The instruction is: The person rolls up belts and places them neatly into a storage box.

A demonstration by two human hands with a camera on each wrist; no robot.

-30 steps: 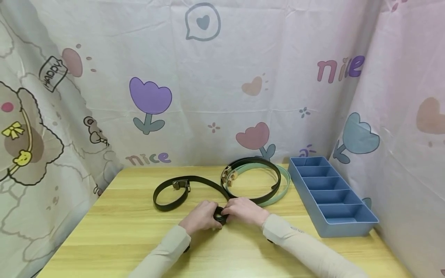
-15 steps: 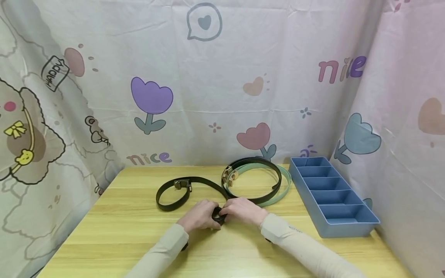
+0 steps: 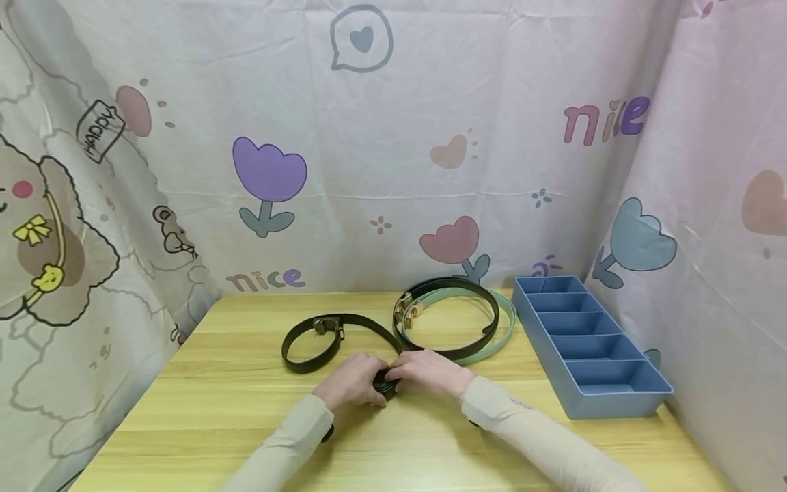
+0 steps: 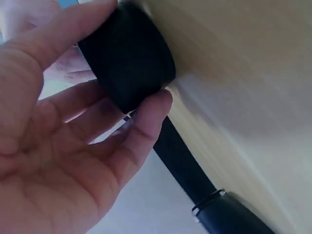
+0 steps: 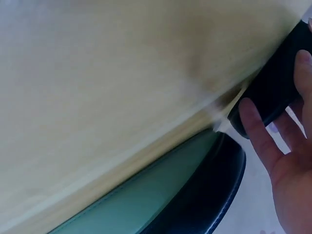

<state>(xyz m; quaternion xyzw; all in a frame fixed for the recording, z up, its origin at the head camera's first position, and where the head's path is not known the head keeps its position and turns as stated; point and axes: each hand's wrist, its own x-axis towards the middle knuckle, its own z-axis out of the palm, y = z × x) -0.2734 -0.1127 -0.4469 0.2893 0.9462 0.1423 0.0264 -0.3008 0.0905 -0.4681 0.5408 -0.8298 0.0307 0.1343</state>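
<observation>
Both hands work on a black belt (image 3: 371,322), one end of which is coiled into a small tight roll (image 3: 385,389). My left hand (image 3: 349,383) grips the roll from the left, thumb and fingers around it in the left wrist view. From the right, my right hand (image 3: 430,370) holds the roll, its fingers curled against the black strap (image 5: 273,80) in the right wrist view. The belt's uncoiled part curves away behind the hands to a loop on the left, with a dark metal buckle (image 3: 328,325). The fingers hide part of the roll.
Behind the right hand, another black belt (image 3: 492,321) and a mint-green belt (image 3: 512,321) lie in overlapping rings with gold-toned buckles (image 3: 410,312). A blue divided tray (image 3: 553,369) stands on the table's (image 3: 184,410) right side. Printed curtains (image 3: 369,137) hang around the table.
The belt's buckle loop has slid a little to the right, closer to the hands. Both hands stay around the roll and have barely moved.
</observation>
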